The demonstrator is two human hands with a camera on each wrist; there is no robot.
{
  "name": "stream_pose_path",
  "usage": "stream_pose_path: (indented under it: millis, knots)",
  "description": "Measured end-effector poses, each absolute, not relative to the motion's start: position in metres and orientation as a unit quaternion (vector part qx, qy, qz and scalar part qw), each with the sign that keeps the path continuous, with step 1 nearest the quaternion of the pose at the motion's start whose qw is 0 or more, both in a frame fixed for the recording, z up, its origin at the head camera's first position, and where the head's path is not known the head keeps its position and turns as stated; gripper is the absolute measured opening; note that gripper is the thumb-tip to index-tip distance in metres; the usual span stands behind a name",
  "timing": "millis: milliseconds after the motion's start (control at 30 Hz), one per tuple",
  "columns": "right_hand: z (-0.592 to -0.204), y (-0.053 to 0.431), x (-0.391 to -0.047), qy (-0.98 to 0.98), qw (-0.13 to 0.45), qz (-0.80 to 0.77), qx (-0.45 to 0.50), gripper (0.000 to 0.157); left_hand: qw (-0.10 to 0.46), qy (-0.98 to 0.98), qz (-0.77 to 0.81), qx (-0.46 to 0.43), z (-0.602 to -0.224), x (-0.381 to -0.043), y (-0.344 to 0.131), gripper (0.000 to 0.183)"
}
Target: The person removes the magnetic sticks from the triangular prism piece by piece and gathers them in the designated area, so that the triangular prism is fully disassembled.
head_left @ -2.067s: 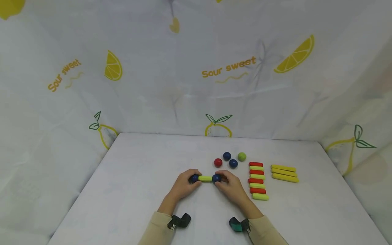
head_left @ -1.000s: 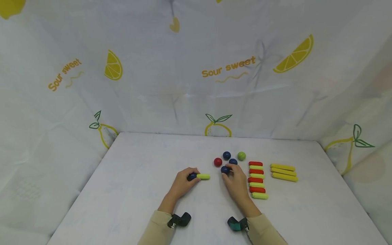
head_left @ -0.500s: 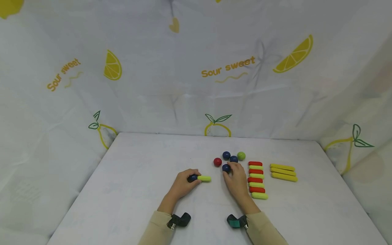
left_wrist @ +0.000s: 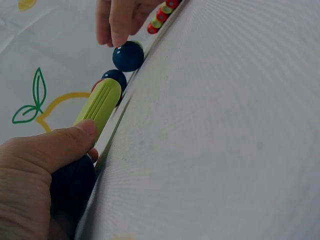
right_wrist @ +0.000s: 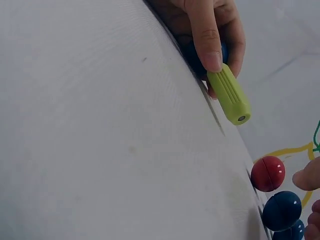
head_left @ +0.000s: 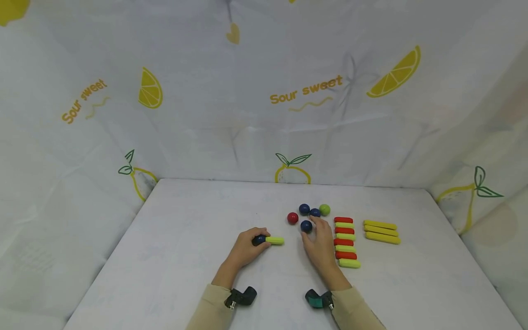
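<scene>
My left hand (head_left: 246, 247) grips a dark blue ball (head_left: 258, 240) with a short yellow-green magnetic rod (head_left: 275, 240) joined to it, the rod pointing right. In the right wrist view the rod's free end shows a small metal dot. My right hand (head_left: 319, 245) is beside a loose dark blue ball (head_left: 306, 226), thumb and fingers spread around it with a gap. Its fingertips reach close to another blue ball (head_left: 315, 212). A third blue ball (head_left: 304, 209), a red ball (head_left: 293, 218) and a green ball (head_left: 324, 210) lie around there.
Right of my right hand, a column of alternating red and yellow-green short rods (head_left: 344, 243) lies on the white table (head_left: 185, 220). Three longer yellow rods (head_left: 381, 232) lie farther right. A lemon-print curtain (head_left: 214, 137) stands behind the table.
The right hand has pulled a blue ball off the rod's right end, carried it up and right to the other balls, and let go. The left hand keeps its ball and rod.
</scene>
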State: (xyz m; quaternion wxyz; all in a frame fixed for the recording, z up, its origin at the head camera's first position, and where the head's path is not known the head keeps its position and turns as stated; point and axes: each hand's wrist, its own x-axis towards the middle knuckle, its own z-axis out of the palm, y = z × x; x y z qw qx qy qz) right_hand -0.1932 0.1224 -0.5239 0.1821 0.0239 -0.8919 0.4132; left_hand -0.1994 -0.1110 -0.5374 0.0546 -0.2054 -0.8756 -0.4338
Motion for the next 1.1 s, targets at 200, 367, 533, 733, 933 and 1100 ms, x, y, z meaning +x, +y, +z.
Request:
stream_pose_path:
  millis: [200, 367, 533, 733, 933, 1100]
  knots:
    - [-0.519, 0.118, -0.189, -0.875, 0.23, 0.418, 0.089, 0.044, 0.054, -0.875, -0.435, -0.207, -0.536, -0.2, -0.111, 0.023]
    - [-0.518, 0.113, -0.186, -0.867, 0.214, 0.435, 0.115, 0.039, 0.057, -0.875, -0.432, -0.21, -0.536, -0.201, -0.111, 0.023]
    - [-0.518, 0.109, -0.182, -0.863, 0.142, 0.464, 0.141, 0.034, 0.06, -0.872, -0.436, -0.213, -0.536, -0.2, -0.111, 0.024]
    - [-0.526, 0.105, -0.182, -0.857, 0.04, 0.478, 0.187, 0.032, 0.052, -0.859, -0.451, -0.238, -0.535, -0.199, -0.109, 0.026]
    - [-0.526, 0.105, -0.181, -0.862, 0.054, 0.473, 0.176, 0.025, 0.038, -0.849, -0.46, -0.256, -0.534, -0.198, -0.109, 0.029]
    - [-0.526, 0.105, -0.183, -0.865, 0.072, 0.472, 0.151, 0.022, 0.037, -0.852, -0.452, -0.262, -0.537, -0.2, -0.109, 0.028]
